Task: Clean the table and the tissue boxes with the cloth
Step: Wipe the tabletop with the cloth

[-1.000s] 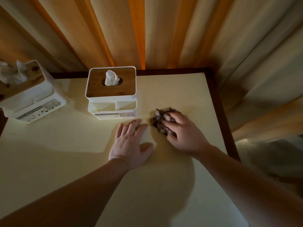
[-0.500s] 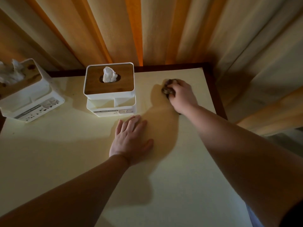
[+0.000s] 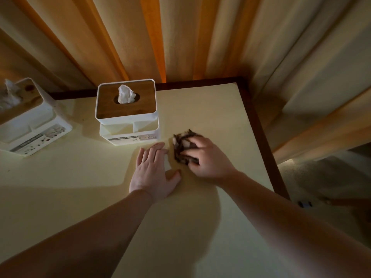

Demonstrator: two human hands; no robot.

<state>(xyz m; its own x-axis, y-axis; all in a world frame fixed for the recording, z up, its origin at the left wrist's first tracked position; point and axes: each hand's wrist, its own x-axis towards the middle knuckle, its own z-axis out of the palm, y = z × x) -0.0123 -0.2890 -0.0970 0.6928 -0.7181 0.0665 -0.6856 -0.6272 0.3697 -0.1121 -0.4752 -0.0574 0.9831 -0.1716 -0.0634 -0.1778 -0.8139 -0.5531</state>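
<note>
The right hand (image 3: 208,157) grips a dark, bunched cloth (image 3: 181,146), fingers curled over it and pressing it down on the pale yellow table (image 3: 80,177). The cloth sits just right of the left hand (image 3: 153,173) and near the front right corner of the nearer box (image 3: 126,111). The left hand lies flat on the table, fingers straight and close together, thumb spread toward the cloth, holding nothing; its fingertips point at the nearer box and stop a little short of it.

The nearer box stands upright toward the back of the table, white with a wooden lid, a tissue (image 3: 125,94) sticking up through the slot, and open compartments along its front. A second box (image 3: 30,121) of the same kind stands well to the left, partly cut off by the edge of the view; its tissue looks blurred. A dark wooden rim (image 3: 259,125) runs along the table's back and right sides. Striped curtains (image 3: 180,37) hang behind the table.
</note>
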